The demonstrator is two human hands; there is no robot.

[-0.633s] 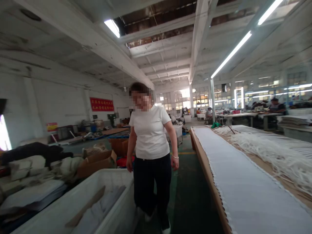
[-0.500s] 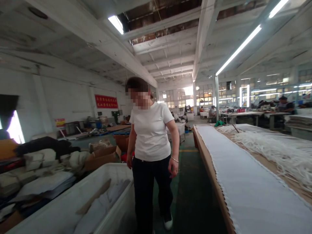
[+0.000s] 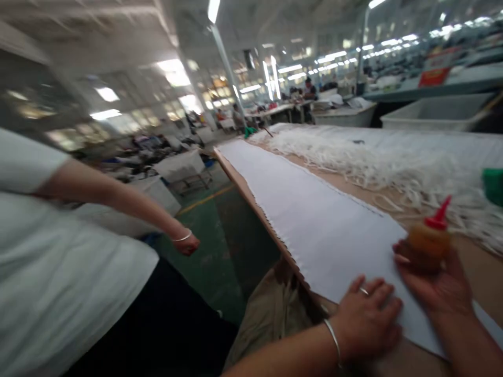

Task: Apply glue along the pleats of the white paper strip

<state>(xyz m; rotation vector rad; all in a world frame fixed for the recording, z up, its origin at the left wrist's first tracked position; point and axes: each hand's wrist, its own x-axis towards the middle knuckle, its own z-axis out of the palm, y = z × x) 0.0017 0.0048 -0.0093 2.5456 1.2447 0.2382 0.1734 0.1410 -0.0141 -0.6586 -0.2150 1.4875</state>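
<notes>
- Brown-topped table [image 3: 481, 272] carries a long white sheet [image 3: 314, 220].
- Left hand [image 3: 367, 319], loosely spread, gripping nothing visible, lies at the sheet's near edge.
- Right hand [image 3: 444, 288] curls around a translucent, red-nozzled bottle [image 3: 429, 242] of amber liquid [image 3: 426, 250] near the sheet's far edge; tilting or squeezing could drip onto it.

The right hand [image 3: 446, 289] holds a rounded amber, red-nozzled bottle [image 3: 427, 246]. The left hand [image 3: 365, 320] is over a long white sheet [image 3: 310, 209].

We've got sheet [image 3: 298, 209] on table [image 3: 481, 275], strip heap [image 3: 361, 159] right of it (tub [image 3: 428, 124] behind), bottle [image 3: 427, 248] in right hand [image 3: 446, 288], co-worker [image 3: 66, 256] left of table.
</notes>
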